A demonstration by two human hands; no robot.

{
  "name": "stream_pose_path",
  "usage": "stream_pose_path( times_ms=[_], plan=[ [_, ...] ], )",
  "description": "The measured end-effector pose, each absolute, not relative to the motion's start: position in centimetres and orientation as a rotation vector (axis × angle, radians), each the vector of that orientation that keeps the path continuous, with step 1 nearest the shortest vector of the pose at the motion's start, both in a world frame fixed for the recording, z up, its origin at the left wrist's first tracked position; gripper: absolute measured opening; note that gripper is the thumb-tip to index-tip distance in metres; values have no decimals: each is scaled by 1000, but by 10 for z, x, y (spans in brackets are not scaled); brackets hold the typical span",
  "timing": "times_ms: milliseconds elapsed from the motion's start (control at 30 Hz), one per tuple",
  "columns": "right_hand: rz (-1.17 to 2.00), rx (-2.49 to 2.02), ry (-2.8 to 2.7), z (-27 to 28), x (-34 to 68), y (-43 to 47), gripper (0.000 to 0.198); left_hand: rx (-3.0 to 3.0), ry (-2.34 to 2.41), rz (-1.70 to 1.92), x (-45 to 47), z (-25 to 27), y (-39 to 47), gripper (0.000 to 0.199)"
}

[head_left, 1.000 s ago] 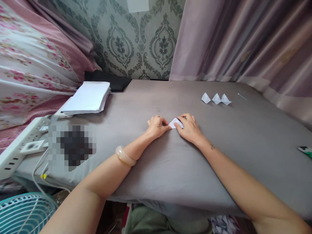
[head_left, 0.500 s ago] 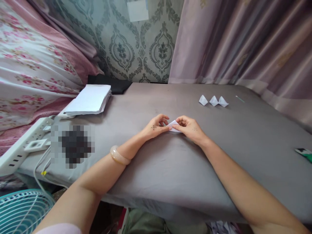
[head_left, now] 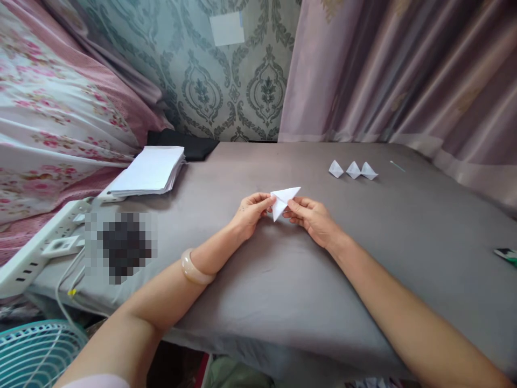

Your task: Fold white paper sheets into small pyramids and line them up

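Note:
A folded piece of white paper, pointed at its upper right and lower ends, is held between both hands just above the grey-covered table. My left hand pinches its left edge between thumb and fingers. From the other side, my right hand grips it, thumb on the front face and fingers behind. Three small folded paper pieces stand in a row farther back on the right: a left one, a middle one and a right one.
A stack of white paper lies at the back left, by a black item. Power strips with cables line the left edge, near a blurred dark patch. A teal fan stands lower left. A thin stick lies back right.
The folded paper has been raised and turned, so more of its face shows. Both hands have shifted their grip to its left and right sides. The view has tilted slightly.

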State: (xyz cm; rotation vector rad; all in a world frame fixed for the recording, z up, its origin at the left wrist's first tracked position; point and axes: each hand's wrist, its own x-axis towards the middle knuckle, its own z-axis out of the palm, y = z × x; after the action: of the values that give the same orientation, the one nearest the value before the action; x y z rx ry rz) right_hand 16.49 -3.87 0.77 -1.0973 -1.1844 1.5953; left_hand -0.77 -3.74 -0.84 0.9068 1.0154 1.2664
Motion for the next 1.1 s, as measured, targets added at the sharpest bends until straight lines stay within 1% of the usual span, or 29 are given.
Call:
stream_pose_path(
  times_ms=[133, 267, 433, 567, 700, 967, 1100],
  plan=[
    [1455, -1151, -1234, 7, 164, -38, 33, 886, 1001, 1222, -6, -4, -41, 32],
    [1336, -1175, -1383, 10, 171, -35, 29, 927, 1035, 1144, -5, 1, -46, 42],
    [1239, -1190, -1462, 14, 174, -36, 29, 945, 1026, 1126, -3, 4, -47, 31],
    [908, -1236, -1390, 17, 169, -40, 31, 762, 980, 1228, -2, 4, -46, 29],
    [664, -1201, -1535, 16, 164, -46, 28, 690, 965, 1235, -2, 2, -44, 27],
    [558, -1153, -1741, 10, 159, -52, 34, 774, 1036, 1240, 0, 1, -46, 25],
    [438, -1145, -1850, 8, 157, -57, 40, 869, 1117, 1298, -1, 0, -47, 26]
  ],
)
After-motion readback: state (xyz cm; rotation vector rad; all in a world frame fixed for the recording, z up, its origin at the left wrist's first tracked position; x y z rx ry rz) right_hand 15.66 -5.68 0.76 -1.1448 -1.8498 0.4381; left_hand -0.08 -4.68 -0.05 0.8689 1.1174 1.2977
